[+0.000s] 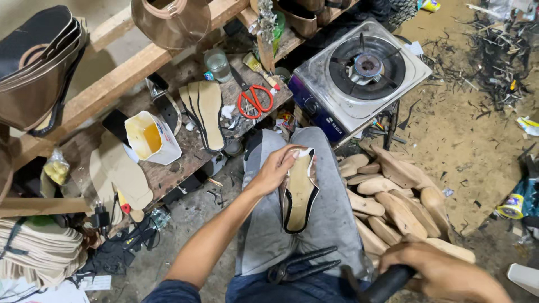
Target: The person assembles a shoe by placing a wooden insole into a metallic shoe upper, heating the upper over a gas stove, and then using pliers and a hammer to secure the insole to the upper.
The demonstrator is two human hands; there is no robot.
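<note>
Dirt floor lay below; left hand [275, 168] pinched a shoe upper [299, 193] (sole up), right hand [443, 275] gripped a black handle [390, 283]

We are seeing the stove [359, 76] sitting upper right of the frame, the scissors [255, 100] lying left of it on the bench [168, 174], and the wooden lasts [393, 207] lying below the stove.

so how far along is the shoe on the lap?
Done: a black upper sits on the shoe, tan insole facing up. In hand: left hand grips its toe end on the knee; right hand holds a black-handled tool. Left: no outsole visible on it; pincers lie on the lap, bare wooden lasts alongside.
</note>
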